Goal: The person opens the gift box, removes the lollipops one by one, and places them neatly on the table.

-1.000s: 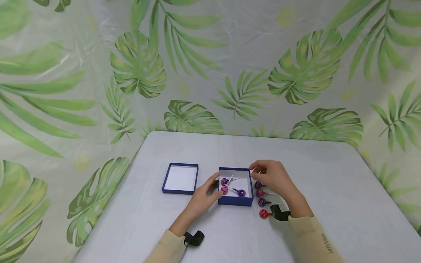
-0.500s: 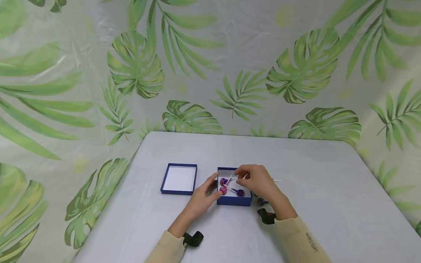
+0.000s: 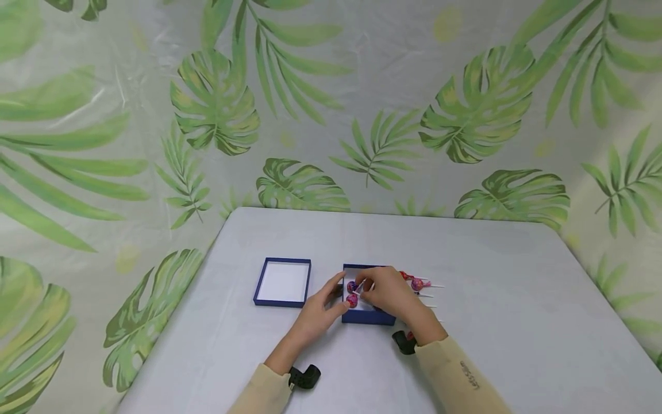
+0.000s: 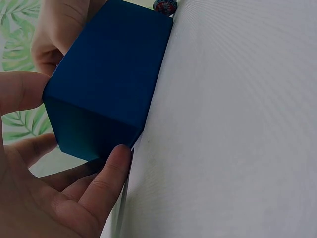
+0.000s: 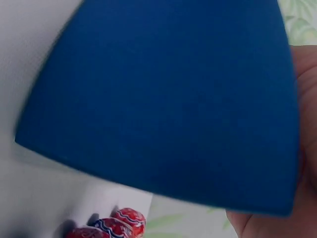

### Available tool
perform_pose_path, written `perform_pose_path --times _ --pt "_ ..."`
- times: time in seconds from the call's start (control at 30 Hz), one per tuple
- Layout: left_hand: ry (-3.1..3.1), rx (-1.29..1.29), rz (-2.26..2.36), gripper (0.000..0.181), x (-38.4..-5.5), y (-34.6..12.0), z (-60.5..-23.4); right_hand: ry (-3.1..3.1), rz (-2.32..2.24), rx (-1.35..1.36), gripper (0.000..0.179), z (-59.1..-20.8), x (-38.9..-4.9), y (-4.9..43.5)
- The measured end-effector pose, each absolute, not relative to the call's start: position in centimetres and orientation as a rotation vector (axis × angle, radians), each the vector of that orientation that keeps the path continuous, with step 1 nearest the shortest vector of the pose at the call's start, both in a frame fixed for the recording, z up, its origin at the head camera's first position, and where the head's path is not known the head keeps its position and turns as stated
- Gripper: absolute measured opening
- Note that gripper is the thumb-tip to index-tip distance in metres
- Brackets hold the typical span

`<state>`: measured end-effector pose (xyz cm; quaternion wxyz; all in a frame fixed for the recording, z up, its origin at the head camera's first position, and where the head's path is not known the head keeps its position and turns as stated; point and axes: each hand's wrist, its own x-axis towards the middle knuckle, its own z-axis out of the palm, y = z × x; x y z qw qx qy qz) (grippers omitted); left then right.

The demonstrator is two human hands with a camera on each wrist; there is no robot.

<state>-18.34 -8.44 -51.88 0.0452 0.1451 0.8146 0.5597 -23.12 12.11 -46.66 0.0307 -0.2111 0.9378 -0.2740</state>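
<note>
A pink lollipop (image 3: pixel 352 300) and a dark purple lollipop (image 3: pixel 352 286), the 2 clearly visible heads inside the open blue box (image 3: pixel 368 317), lie toward its left side; the box stands on the table (image 3: pixel 357 368). Over the rest of its floor reaches the right hand (image 3: pixel 385 290), fingertips drawn close together, though I cannot tell whether a stick is between them. Crowding looks the likeliest trouble: white stick shows right beside the fingers, so a lollipop lowered here could cross another and leave an end poking above the rim, or the withdrawing fingers could drag a neighbour along. The left hand (image 3: pixel 326 305) grips the box's left side, thumb at the near corner; should that hold slacken under a push from the right, the box could slide or twist. Just right of it, a red lollipop (image 3: pixel 404 276), an orange-pink lollipop (image 3: pixel 418 284) and others partly hidden lie on the table. The black camera (image 3: pixel 404 342) on the right wrist hangs close by the nearest, so a sweep of that forearm could set a round head rolling. The lid (image 3: pixel 283 282), inner side up, lies farther left, apart from the box, and seems least at risk.
</note>
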Motion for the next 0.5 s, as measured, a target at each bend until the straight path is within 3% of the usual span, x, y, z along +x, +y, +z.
perform_pose_path --times 0.5 --pt "2.488 0.439 1.706 0.065 -18.47 -8.51 -51.99 2.928 -0.691 -0.714 0.016 -47.7 -23.65 11.17"
